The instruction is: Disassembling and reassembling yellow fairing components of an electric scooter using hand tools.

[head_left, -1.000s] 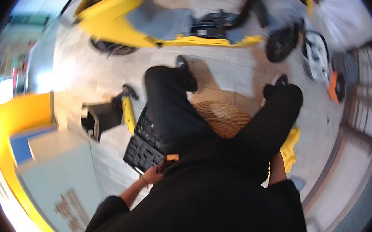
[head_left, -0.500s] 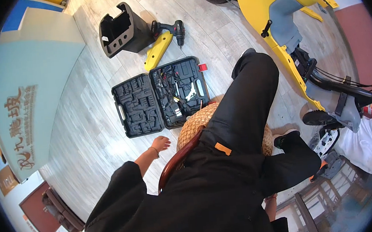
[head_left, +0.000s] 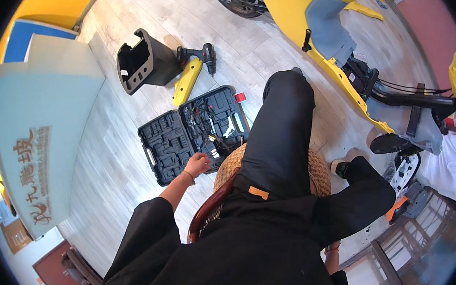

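My left hand (head_left: 198, 164) reaches over the near edge of an open black tool case (head_left: 166, 142) on the floor. Its fingers are loosely bent and apart, with nothing seen in them. The case's left half shows moulded hollows, while the right half holds several small tools and cables, among them a pale silver tool (head_left: 230, 127). Low on the right, my right hand (head_left: 332, 246) hangs beside my thigh; mostly its wrist with a red band shows, and the fingers are hidden.
Beyond the case lie a yellow panel (head_left: 186, 82), a black cordless drill (head_left: 208, 59) and a black plastic box (head_left: 159, 64). A partly dismantled yellow scooter (head_left: 326, 25) stands at right. I sit on a woven seat (head_left: 318, 173). White cloth (head_left: 450, 169) lies far right.
My left hand has moved forward and slightly right, from beside the tool case to over its near edge. The view has shifted, and my right hand remains low beside my thigh.
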Motion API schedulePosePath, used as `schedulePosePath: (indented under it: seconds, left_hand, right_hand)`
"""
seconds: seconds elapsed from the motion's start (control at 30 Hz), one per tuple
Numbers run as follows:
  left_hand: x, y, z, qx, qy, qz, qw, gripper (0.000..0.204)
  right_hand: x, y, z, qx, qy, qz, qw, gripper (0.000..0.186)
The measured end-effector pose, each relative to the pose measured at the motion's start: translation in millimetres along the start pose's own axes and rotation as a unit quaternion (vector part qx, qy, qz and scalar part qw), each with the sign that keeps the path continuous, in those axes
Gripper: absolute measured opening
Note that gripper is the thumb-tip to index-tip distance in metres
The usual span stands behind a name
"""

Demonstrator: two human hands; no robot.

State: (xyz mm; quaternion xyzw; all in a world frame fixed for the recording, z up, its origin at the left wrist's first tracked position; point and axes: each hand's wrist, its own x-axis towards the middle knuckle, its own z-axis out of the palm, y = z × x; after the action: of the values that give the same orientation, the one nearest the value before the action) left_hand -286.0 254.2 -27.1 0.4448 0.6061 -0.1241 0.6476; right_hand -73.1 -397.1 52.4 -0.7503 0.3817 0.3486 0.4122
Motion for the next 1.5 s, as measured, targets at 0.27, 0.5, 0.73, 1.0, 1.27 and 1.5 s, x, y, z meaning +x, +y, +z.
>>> schedulePosePath:
  seconds: [0.27, 0.5, 0.73, 1.0, 1.27, 1.5]
  left_hand:
    - [-14.9, 58.3, 17.6, 0.032, 0.011, 0.035, 0.999, 0.035]
    - [-45.7, 76.9, 52.2, -0.079, -0.124, 0.032, 0.989, 0.016]
    - [-40.4, 103.8, 53.4, 0.038, -0.090, 0.017, 0.995, 0.015]
    - [-61.2, 195.2, 127.9, 0.091, -0.150, 0.132, 0.976, 0.021]
    - [-77.8, 219.5, 172.8, 0.179, -0.130, 0.075, 0.972, 0.040]
    - [-63.1, 257.1, 180.8, 0.221, -0.116, 0.004, 0.968, 0.038]
  right_hand:
    - [25.1, 36.0, 8.3, 0.043, -0.035, 0.004, 0.998, 0.023]
    - [40.9, 99.7, 67.8, 0.177, -0.019, 0.048, 0.983, 0.022]
    - [14.4, 111.5, 92.9, -0.019, -0.038, -0.122, 0.992, 0.029]
    - [54.2, 168.0, 113.1, -0.188, 0.003, -0.124, 0.974, 0.031]
    - [65.5, 165.5, 143.3, 0.071, 0.085, -0.001, 0.994, 0.038]
    - [94.6, 212.0, 138.4, 0.167, 0.197, 0.025, 0.966, 0.058]
